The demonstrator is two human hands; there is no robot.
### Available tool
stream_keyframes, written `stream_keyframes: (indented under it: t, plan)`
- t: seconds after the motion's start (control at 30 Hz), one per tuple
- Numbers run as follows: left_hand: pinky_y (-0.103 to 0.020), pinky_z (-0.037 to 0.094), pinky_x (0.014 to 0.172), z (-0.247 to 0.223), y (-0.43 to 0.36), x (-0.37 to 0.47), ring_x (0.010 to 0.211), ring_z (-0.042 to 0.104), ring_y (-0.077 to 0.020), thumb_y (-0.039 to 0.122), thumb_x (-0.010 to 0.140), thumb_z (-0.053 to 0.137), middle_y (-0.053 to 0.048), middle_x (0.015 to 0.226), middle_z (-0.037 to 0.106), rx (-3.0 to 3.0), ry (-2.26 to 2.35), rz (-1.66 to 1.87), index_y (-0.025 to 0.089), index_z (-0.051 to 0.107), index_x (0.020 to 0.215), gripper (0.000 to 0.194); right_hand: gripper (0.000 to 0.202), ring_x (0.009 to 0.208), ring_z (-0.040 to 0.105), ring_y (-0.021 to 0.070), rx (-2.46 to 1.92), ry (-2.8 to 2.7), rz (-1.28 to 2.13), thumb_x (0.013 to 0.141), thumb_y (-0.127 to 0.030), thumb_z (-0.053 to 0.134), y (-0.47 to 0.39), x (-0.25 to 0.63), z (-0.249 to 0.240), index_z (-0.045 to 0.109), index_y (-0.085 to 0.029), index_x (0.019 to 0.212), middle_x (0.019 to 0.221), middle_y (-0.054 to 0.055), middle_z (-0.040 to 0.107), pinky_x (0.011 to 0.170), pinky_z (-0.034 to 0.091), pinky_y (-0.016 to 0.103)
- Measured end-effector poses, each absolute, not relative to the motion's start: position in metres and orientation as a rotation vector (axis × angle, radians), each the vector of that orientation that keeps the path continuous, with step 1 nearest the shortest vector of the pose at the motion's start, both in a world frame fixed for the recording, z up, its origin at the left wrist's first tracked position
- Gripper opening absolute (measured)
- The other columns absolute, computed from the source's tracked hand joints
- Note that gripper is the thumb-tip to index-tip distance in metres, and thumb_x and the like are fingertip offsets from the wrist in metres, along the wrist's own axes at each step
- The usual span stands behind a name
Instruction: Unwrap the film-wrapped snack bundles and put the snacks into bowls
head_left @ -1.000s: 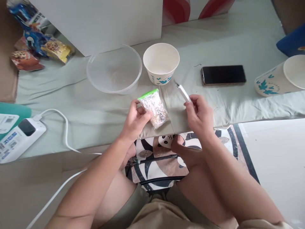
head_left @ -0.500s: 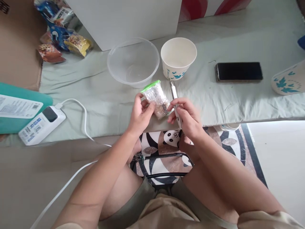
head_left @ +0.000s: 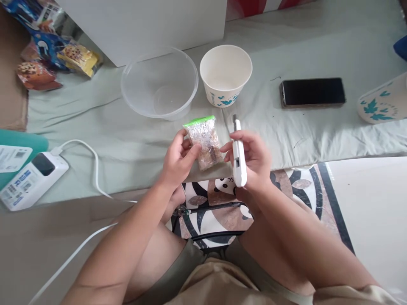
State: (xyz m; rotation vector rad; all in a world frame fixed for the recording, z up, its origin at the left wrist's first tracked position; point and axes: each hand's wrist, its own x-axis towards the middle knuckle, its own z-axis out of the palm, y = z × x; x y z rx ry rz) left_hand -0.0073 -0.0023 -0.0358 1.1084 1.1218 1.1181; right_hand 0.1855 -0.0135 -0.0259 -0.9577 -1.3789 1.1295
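My left hand (head_left: 181,159) pinches a small clear packet (head_left: 206,144) between thumb and fingers; its top edge is bright green and its contents look brownish. In my right hand (head_left: 252,156) is a white utility knife (head_left: 239,163), its narrow grey tip pointing away from me and a slot showing along its body. The knife is just right of the packet, and my right fingertips come close to the packet's right edge; contact is unclear. Beyond both hands stand a clear plastic bowl (head_left: 186,99) and a white paper cup (head_left: 222,96) with blue leaf prints.
A phone (head_left: 313,92) lies on the cloth-covered table (head_left: 270,135), with another paper cup (head_left: 384,101) at the right. Snack packets (head_left: 79,57) lie at the back left, beside a white box (head_left: 152,25). A power bank (head_left: 33,180) with a white cable (head_left: 97,161) sits near the left edge.
My right hand has turned the utility knife, so its broader slotted side now faces me. The packet has come slightly nearer to me and stands more upright. The whole view has shifted somewhat.
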Motion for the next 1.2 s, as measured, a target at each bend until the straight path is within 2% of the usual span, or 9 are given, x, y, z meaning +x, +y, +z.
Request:
stream_keyframes:
  t: [0.13, 0.23, 0.37, 0.53, 0.63, 0.77, 0.97, 1.1, 1.2]
  plan:
    - [-0.029, 0.061, 0.077, -0.035, -0.001, -0.007, 0.089, 0.075, -0.0211, 0.053, 0.088, 0.075, -0.007, 0.098, 0.077, 1.115, 1.113, 1.087, 0.02, 0.06, 0.125, 0.052, 0.027, 0.064, 0.055, 0.0124, -1.037, -1.507, 0.744, 0.088, -0.023, 0.071, -0.013, 0.179, -0.026, 0.055, -0.029, 0.108, 0.079, -0.003, 0.06, 0.058, 0.044, 0.028]
    - [-0.031, 0.061, 0.08, -0.036, -0.002, -0.008, 0.092, 0.076, -0.0224, 0.053, 0.086, 0.077, -0.008, 0.1, 0.078, 1.124, 1.105, 1.069, 0.019, 0.061, 0.126, 0.054, 0.013, 0.059, 0.05, 0.0119, -0.958, -1.626, 0.511, 0.093, -0.03, 0.065, -0.011, 0.174, -0.021, 0.053, -0.026, 0.094, 0.072, -0.003, 0.055, 0.056, 0.042, 0.028]
    - [-0.031, 0.061, 0.078, -0.037, -0.003, -0.01, 0.094, 0.076, -0.0237, 0.055, 0.085, 0.077, -0.008, 0.101, 0.078, 1.131, 1.109, 1.051, 0.019, 0.061, 0.128, 0.058, 0.012, 0.057, 0.051, 0.0122, -0.887, -1.747, 0.455, 0.099, -0.029, 0.052, -0.013, 0.168, -0.018, 0.05, -0.025, 0.088, 0.068, -0.002, 0.055, 0.056, 0.042, 0.028]
    - [-0.028, 0.059, 0.075, -0.037, -0.001, -0.01, 0.092, 0.075, -0.0223, 0.056, 0.084, 0.077, -0.007, 0.099, 0.078, 1.137, 1.125, 1.061, 0.019, 0.063, 0.125, 0.057, 0.01, 0.061, 0.052, 0.0127, -0.997, -1.877, 0.385, 0.096, -0.023, 0.053, -0.017, 0.164, -0.024, 0.052, -0.025, 0.086, 0.069, -0.002, 0.058, 0.059, 0.041, 0.026]
    - [-0.024, 0.054, 0.061, -0.036, -0.001, -0.01, 0.074, 0.07, -0.0168, 0.056, 0.081, 0.08, -0.003, 0.087, 0.075, 1.107, 1.139, 1.095, 0.02, 0.066, 0.119, 0.055, 0.012, 0.061, 0.046, 0.014, -0.99, -2.003, 0.224, 0.095, -0.02, 0.055, -0.018, 0.163, -0.027, 0.055, -0.024, 0.084, 0.066, -0.002, 0.053, 0.056, 0.035, 0.028]
    - [-0.023, 0.042, 0.045, -0.036, -0.002, -0.01, 0.052, 0.053, -0.0101, 0.052, 0.081, 0.08, 0.002, 0.068, 0.063, 1.009, 1.169, 1.134, 0.02, 0.069, 0.104, 0.041, 0.017, 0.061, 0.036, 0.0155, -0.922, -2.12, 0.013, 0.09, -0.019, 0.06, -0.019, 0.163, -0.027, 0.053, -0.023, 0.075, 0.061, -0.001, 0.047, 0.056, 0.027, 0.032]
    - [-0.023, 0.046, 0.051, -0.035, -0.002, -0.008, 0.056, 0.056, -0.0111, 0.043, 0.087, 0.074, 0.003, 0.07, 0.058, 0.906, 1.194, 1.223, 0.021, 0.063, 0.094, 0.025, 0.021, 0.061, 0.034, 0.0154, -0.781, -2.187, -0.005, 0.087, -0.021, 0.061, -0.028, 0.164, -0.017, 0.051, -0.024, 0.07, 0.057, -0.002, 0.042, 0.057, 0.026, 0.033]
    - [-0.024, 0.048, 0.052, -0.036, 0.002, -0.009, 0.057, 0.056, -0.0115, 0.047, 0.089, 0.07, 0.003, 0.07, 0.054, 0.889, 1.198, 1.239, 0.023, 0.057, 0.093, 0.028, 0.018, 0.057, 0.035, 0.0141, -0.651, -2.204, 0.071, 0.087, -0.023, 0.061, -0.04, 0.169, -0.014, 0.052, -0.024, 0.072, 0.054, -0.004, 0.04, 0.055, 0.027, 0.033]
    - [-0.024, 0.046, 0.052, -0.04, 0.005, -0.012, 0.057, 0.054, -0.0106, 0.048, 0.087, 0.07, 0.004, 0.07, 0.051, 0.881, 1.203, 1.263, 0.023, 0.054, 0.091, 0.03, 0.019, 0.051, 0.035, 0.013, -0.596, -2.057, 0.181, 0.092, -0.029, 0.058, -0.045, 0.177, -0.014, 0.051, -0.025, 0.075, 0.052, -0.005, 0.039, 0.051, 0.027, 0.034]
